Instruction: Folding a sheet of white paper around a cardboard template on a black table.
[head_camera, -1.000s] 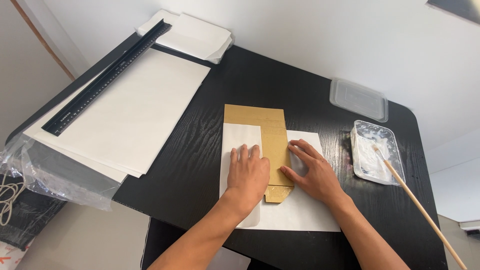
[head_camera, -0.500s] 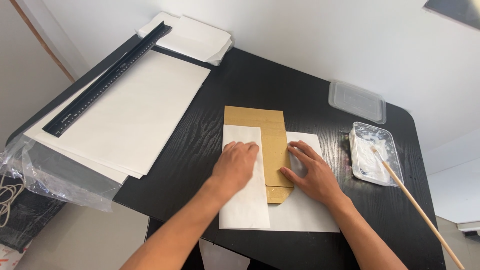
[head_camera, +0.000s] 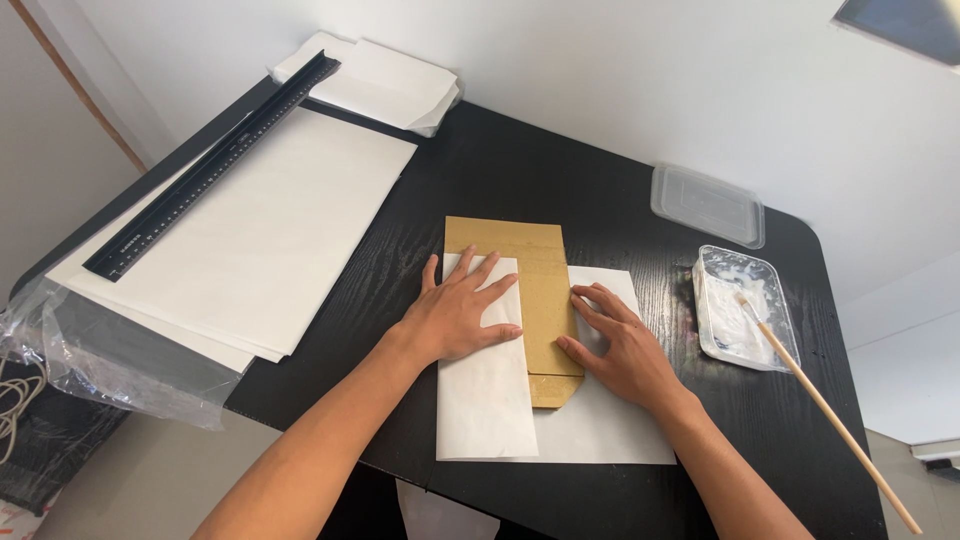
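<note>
Black table (head_camera: 520, 170) under a white wall. Large white sheets (head_camera: 260, 230) upper left, with a black ruler (head_camera: 215, 165). At centre, white paper (head_camera: 600, 440) folded over a brown card (head_camera: 540, 280). Left hand (head_camera: 462, 312) flat, fingers spread, pressing the fold; right hand (head_camera: 622, 345) flat beside the card.

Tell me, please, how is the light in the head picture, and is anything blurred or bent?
Head view: bright, even daylight, soft shadows only under the left hand and right hand; the black table shows mild sheen, no harsh glare; the white paper sheet and cardboard template are sharp; wide-lens distortion bends the table edges and the black ruler.
</note>
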